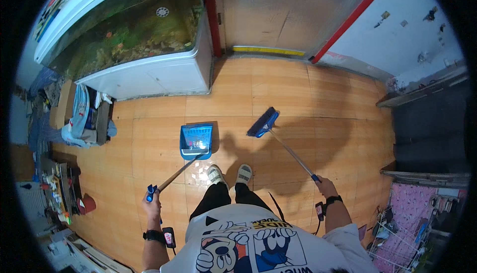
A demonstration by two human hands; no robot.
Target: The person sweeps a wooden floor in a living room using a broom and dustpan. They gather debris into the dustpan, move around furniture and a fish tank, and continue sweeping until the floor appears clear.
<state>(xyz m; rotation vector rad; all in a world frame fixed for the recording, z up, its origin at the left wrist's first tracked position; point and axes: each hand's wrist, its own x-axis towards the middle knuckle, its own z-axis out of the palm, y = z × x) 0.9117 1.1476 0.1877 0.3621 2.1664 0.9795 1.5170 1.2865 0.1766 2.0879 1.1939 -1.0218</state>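
At the lower left, my left hand grips the upper end of a long-handled blue plastic dustpan. Its pan is on the wood-look tiles ahead of my feet, a little to the left. My right hand is closed around the handle end of a broom with a blue head and dark bristles. The broom head is near the floor to the right of the pan, apart from it, with its handle slanting back towards me. Small bits, not clear enough to name, show in the pan.
A large aquarium on a white cabinet stands ahead left, beside a closed door. Boxes and cloths line the left side, near a red bucket. A dark doorway lies right, by a wire rack.
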